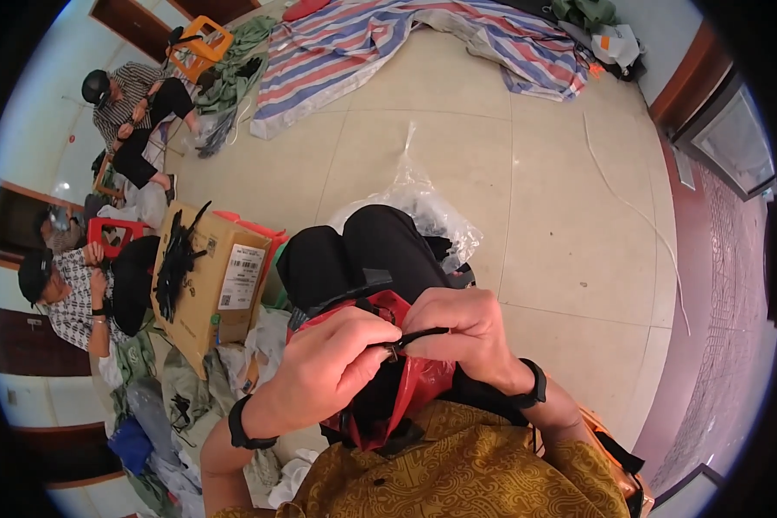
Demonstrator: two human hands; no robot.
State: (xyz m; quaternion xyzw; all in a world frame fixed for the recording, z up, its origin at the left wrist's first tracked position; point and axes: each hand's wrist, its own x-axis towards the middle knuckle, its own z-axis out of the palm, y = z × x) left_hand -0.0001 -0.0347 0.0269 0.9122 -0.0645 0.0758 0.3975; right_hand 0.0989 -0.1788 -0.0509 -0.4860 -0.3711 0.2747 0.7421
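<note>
Over my lap, my left hand [332,358] and my right hand [464,332] meet, fingers and thumbs pinched. A short black strap [426,335] runs between them. The right hand grips its outer end, while the left pinches the other end. At the join, a small dark piece shows between the fingertips, too small to make out. Below the hands, a red plastic bag [425,380] lies open on my lap with dark things inside. Black bands circle both wrists.
At my left stands a cardboard box [203,324] with black straps [179,263] on top. Beyond my knees lies a clear plastic bag [410,194]. Two people sit at the left, and a striped sheet [319,65] covers the far floor. A white cord [634,216] trails at the right.
</note>
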